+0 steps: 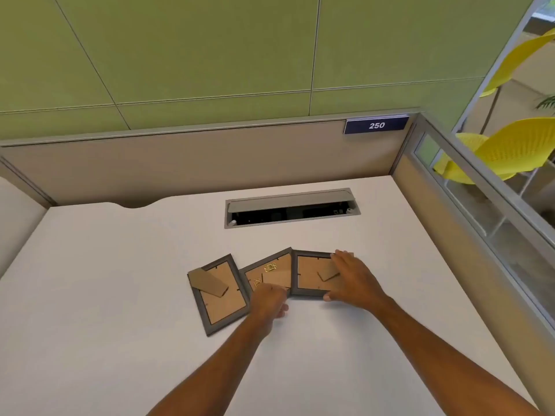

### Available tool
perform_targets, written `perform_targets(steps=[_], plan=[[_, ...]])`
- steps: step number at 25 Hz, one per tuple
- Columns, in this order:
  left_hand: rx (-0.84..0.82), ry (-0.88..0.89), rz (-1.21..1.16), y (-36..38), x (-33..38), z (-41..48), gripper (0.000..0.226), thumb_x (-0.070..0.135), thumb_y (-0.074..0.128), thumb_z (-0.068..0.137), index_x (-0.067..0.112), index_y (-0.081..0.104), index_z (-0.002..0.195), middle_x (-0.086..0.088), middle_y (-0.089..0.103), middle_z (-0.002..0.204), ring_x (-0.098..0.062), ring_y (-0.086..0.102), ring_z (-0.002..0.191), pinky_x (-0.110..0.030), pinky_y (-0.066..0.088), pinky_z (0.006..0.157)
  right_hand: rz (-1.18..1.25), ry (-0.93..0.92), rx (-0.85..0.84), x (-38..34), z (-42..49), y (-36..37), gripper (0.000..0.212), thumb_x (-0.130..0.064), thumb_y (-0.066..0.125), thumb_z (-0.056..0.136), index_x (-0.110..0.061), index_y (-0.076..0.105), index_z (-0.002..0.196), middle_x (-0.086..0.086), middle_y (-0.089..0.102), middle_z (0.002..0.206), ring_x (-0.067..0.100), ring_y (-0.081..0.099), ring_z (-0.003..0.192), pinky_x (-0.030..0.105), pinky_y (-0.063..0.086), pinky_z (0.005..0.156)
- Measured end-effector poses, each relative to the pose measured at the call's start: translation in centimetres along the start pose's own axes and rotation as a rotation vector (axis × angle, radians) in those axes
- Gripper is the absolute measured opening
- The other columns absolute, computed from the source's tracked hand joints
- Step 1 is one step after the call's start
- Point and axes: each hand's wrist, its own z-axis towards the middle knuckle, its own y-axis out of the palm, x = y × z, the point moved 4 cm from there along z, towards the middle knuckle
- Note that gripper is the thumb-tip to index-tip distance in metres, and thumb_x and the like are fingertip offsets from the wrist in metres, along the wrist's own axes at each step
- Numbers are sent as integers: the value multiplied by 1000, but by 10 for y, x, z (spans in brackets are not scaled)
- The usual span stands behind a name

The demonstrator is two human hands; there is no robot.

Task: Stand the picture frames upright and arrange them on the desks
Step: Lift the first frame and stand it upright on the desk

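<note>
Three grey picture frames lie face down on the white desk [120, 295], brown backs up. The left frame [220, 298] has its cardboard stand folded out flat. The middle frame [271, 273] shows gold hangers. The right frame [310, 276] touches the middle one. My left hand [268, 301] rests on the near edge of the middle frame, fingers curled at its corner. My right hand [351, 279] spans the right frame's right side, fingers over the far edge and thumb at the near edge.
A grey cable hatch [289, 207] stands open in the desk behind the frames. Beige partitions wall the desk at the back and right, with a blue "250" sign [376, 125]. Yellow chairs [510, 148] stand beyond the right partition.
</note>
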Motion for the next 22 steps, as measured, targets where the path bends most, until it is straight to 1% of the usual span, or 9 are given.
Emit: perform_targets(steps=[2,3,5,8,11,13,15,18,22], plan=[[56,-124,-83,14,-7,3,14,-2,58,98,6,66,91,-11,55,75,-19,50,55,-26,42,46,-56,-63,-44,4,9,3,128,-62,87,75,-14,14,169,5,11,179,27,7,165,39,9,131],[67,-168,-113,19,-10,1,12,-1,59,100,6,65,92,-11,54,76,-20,50,58,-28,41,48,-69,-69,-52,7,14,6,130,-63,87,75,-13,13,169,5,10,179,26,6,165,39,7,132],[83,-211,-171,29,-13,-1,9,4,61,103,7,65,95,-13,57,80,-22,54,64,-30,44,55,-66,-70,-54,10,18,8,131,-64,87,73,-13,14,169,5,12,178,26,7,165,39,8,132],[109,-256,-302,38,-14,-1,6,10,63,105,5,64,101,-13,59,79,-21,56,61,-30,46,55,-49,-90,-44,16,21,11,129,-64,87,72,-12,18,168,4,15,178,25,8,165,38,10,131],[155,-276,-429,45,-19,-6,15,14,68,106,0,69,110,-22,75,97,-26,75,81,-36,65,73,-12,-98,-37,21,23,16,127,-64,87,72,-13,21,168,4,17,177,23,8,165,39,14,131],[161,-265,-532,50,-20,-10,18,15,68,106,0,69,115,-24,77,104,-27,77,88,-37,66,81,5,-103,-47,24,24,18,127,-65,86,71,-13,22,168,3,17,177,23,8,165,39,15,131],[167,-255,-596,53,-20,-11,22,16,69,106,-2,70,118,-22,78,104,-27,75,92,-36,63,82,21,-96,-55,27,25,20,128,-67,86,70,-14,23,168,2,17,177,22,9,165,40,17,131],[180,-252,-651,58,-23,-11,26,17,73,103,-2,71,120,-24,77,116,-28,77,98,-37,64,86,23,-85,-59,27,27,20,130,-69,86,68,-15,23,167,1,18,177,22,10,164,41,20,131],[188,-229,-677,63,-23,-14,32,22,80,98,1,72,122,-20,79,115,-28,78,105,-44,62,103,59,-80,-85,28,27,17,131,-67,88,68,-19,20,168,-2,14,178,22,8,165,43,22,131]])
